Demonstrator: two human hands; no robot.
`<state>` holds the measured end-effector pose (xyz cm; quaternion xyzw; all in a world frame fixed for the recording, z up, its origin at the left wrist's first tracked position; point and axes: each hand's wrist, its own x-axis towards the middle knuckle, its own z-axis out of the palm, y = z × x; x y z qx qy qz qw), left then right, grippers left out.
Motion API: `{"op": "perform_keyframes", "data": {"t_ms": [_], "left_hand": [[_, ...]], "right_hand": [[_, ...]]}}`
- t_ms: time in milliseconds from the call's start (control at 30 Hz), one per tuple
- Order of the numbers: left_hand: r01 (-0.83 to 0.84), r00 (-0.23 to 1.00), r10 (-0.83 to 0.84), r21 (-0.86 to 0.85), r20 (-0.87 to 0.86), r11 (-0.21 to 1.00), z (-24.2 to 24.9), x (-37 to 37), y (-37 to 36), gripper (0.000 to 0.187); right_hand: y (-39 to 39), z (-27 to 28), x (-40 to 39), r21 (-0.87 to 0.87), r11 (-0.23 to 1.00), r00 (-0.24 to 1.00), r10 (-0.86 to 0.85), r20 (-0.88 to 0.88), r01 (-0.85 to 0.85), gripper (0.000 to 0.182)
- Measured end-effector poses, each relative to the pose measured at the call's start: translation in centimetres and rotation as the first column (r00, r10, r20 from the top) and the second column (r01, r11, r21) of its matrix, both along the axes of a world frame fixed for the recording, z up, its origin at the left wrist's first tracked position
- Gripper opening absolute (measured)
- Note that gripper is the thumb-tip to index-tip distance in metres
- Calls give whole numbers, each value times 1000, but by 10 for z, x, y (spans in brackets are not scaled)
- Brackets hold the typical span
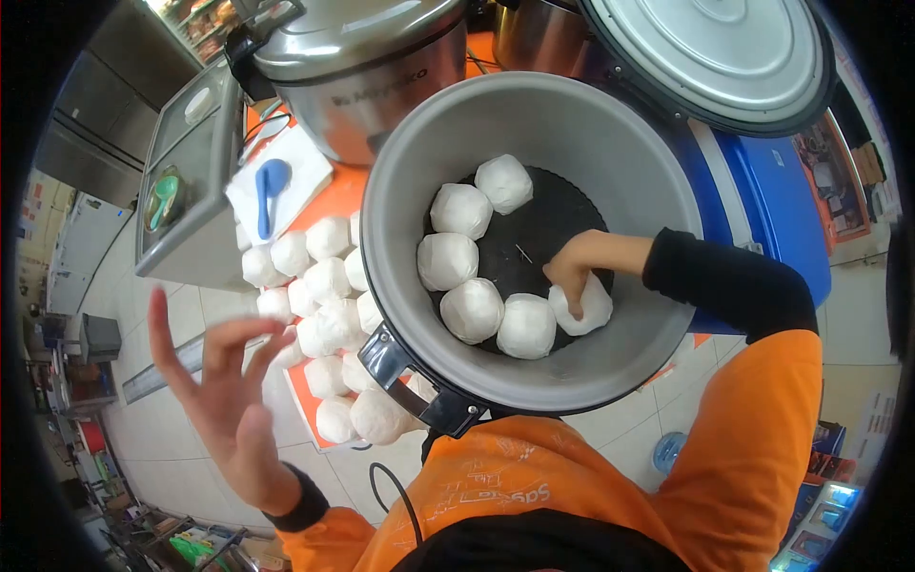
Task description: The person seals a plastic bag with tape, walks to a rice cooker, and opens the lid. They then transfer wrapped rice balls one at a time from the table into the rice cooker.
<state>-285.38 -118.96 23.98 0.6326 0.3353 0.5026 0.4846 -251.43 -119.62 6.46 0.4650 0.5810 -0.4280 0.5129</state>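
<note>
A large grey pot (400, 172) stands open in front of me. Along the left and lower side of its dark floor, several white wrapped balls (474, 311) lie in a curved row. My right hand (579, 267) reaches down inside, its fingers closed on the white ball (583, 307) at the row's right end. My left hand (224, 386) is raised outside the pot at the left, fingers apart, holding nothing. Beside the pot, between it and my left hand, more white wrapped balls (339, 324) are heaped on an orange surface (351, 194).
A steel cooker (367, 95) stands behind the pot. A grey lid (734, 48) is at the upper right, above a blue box (786, 219). The pot's black handle (419, 386) juts toward me. A blue scoop (270, 195) lies on white paper. A grey counter (195, 229) stands left.
</note>
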Motion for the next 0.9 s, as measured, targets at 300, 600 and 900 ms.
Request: {"op": "perform_keyframes", "data": {"t_ms": [300, 600, 900], "left_hand": [[-370, 928, 365, -279, -70, 886, -63, -99, -46, 72], [-588, 806, 575, -293, -138, 754, -138, -143, -36, 48], [-504, 847, 352, -388, -399, 772, -241, -217, -5, 40]], "right_hand": [[-21, 18, 11, 178, 884, 895, -397, -201, 432, 72], [-29, 25, 8, 255, 827, 838, -390, -382, 501, 60], [44, 216, -189, 824, 257, 723, 395, -567, 506, 18]]}}
